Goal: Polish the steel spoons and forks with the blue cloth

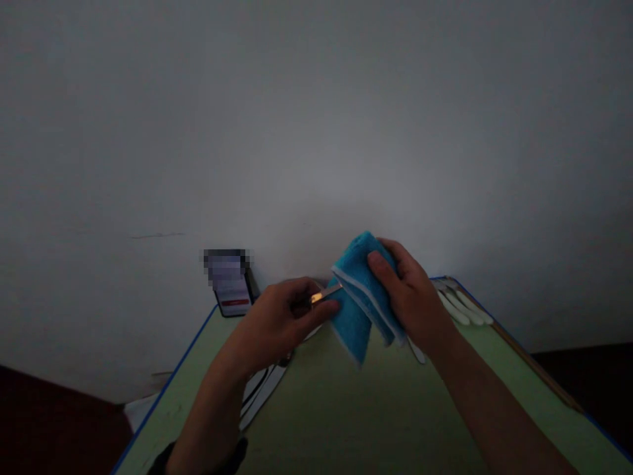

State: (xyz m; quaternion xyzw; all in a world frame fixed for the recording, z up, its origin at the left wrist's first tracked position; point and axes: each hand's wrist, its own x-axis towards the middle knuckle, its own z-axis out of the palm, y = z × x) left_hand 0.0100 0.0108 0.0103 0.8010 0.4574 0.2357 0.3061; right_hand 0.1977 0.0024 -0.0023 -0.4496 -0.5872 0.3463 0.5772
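My left hand pinches a narrow, shiny metal piece between thumb and fingers. It looks like part of a utensil, but its far end is hidden in the cloth, so its kind cannot be made out. A folded blue cloth with pale edging is gripped in my right hand, thumb on top. The cloth wraps around the metal piece, and one corner hangs down over the table. Both hands are raised above the green tabletop.
Several white-handled utensils lie at the table's back right. A phone leans on the wall at the back left. White and dark items lie beneath my left wrist. Another white handle shows below my right hand.
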